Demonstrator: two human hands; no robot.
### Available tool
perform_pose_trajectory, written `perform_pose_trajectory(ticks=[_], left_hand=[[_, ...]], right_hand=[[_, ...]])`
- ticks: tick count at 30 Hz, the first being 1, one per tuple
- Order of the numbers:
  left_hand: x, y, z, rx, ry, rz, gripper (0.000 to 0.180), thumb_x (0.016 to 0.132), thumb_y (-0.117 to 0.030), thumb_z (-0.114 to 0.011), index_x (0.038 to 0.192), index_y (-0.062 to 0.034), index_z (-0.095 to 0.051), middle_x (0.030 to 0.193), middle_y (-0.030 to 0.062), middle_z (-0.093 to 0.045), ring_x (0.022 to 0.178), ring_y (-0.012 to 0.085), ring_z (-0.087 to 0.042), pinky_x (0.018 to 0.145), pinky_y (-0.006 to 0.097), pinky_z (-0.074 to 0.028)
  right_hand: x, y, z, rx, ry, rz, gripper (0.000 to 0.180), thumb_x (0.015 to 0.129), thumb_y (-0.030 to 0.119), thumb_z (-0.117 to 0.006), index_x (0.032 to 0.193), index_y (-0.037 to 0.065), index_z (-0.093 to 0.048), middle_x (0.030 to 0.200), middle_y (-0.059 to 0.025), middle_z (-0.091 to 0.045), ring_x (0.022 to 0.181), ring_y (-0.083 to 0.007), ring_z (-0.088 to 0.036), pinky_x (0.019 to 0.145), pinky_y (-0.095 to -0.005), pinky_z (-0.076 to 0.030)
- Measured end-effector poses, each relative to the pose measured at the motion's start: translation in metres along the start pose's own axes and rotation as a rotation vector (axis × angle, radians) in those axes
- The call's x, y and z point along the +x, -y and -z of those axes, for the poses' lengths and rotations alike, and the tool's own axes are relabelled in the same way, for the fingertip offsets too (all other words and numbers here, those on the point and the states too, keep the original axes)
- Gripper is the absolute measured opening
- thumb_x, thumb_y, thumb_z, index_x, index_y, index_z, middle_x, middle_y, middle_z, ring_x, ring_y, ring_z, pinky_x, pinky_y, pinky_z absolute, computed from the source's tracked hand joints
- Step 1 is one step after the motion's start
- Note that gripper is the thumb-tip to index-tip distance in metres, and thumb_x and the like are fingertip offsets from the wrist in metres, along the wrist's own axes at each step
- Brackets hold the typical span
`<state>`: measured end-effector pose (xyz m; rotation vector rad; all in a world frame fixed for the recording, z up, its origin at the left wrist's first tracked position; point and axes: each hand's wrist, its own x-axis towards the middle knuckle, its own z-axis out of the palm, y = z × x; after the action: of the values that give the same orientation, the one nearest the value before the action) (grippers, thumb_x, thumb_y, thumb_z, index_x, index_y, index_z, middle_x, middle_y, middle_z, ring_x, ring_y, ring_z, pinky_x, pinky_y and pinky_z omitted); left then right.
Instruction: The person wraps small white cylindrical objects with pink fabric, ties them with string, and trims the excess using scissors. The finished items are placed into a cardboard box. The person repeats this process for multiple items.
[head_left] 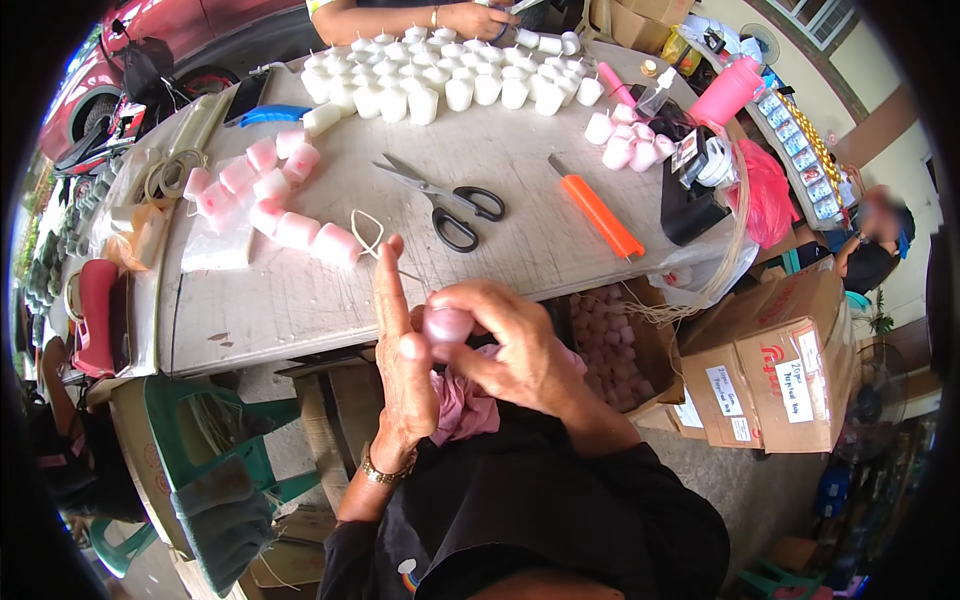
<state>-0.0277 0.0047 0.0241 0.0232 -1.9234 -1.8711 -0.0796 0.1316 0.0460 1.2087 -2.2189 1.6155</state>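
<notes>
A small pink candle (pixel 447 326) is in my right hand (pixel 515 345), its thumb and fingers curled round the sides. My left hand (pixel 400 350) stands upright beside it, fingers stretched out and the palm side turned to the candle. Whether the left thumb presses on the candle is hard to tell. A thin dark strand, perhaps a wick or needle, shows between my left fingers and the candle. Beyond my hands, black-handled scissors (pixel 440 205) lie with blades apart. A curved row of pink candles (pixel 297 231) lies to the left, with a loop of white cord (pixel 368 232) at its near end.
Many white candles (pixel 458 94) stand at the table's far side, before another person's hand (pixel 478 20). An orange-handled knife (pixel 603 217) and more pink candles (pixel 620 150) lie right. Below the edge are a box of pink pieces (pixel 610 350), cartons (pixel 765 375) and pink cloth (pixel 465 410).
</notes>
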Motion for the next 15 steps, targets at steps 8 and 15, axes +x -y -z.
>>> perform_pose_trajectory(ticks=[8,15], left_hand=[[-0.004,0.001,0.011,0.359,-0.087,-0.149,0.054,0.08,0.016,-0.042,0.13,0.0004,-0.055,0.12,0.0182,-0.064,0.096,0.0254,-0.07,0.099,0.037,-0.046],[-0.008,-0.001,0.028,0.578,-0.167,-0.393,0.027,0.079,0.005,-0.069,0.103,-0.0063,-0.072,0.086,0.0079,-0.071,0.084,0.0165,-0.071,0.104,0.045,-0.044]], right_hand=[[0.024,-0.068,0.115,-0.617,-0.594,-0.181,0.033,0.076,0.008,-0.074,0.106,0.005,-0.058,0.092,-0.0153,-0.067,0.08,-0.0276,-0.065,0.072,-0.0386,-0.05],[0.018,-0.116,0.147,-0.949,-0.46,-0.188,0.039,0.078,0.008,-0.071,0.116,0.005,-0.06,0.109,-0.0158,-0.06,0.1,-0.036,-0.059,0.083,-0.0428,-0.048]])
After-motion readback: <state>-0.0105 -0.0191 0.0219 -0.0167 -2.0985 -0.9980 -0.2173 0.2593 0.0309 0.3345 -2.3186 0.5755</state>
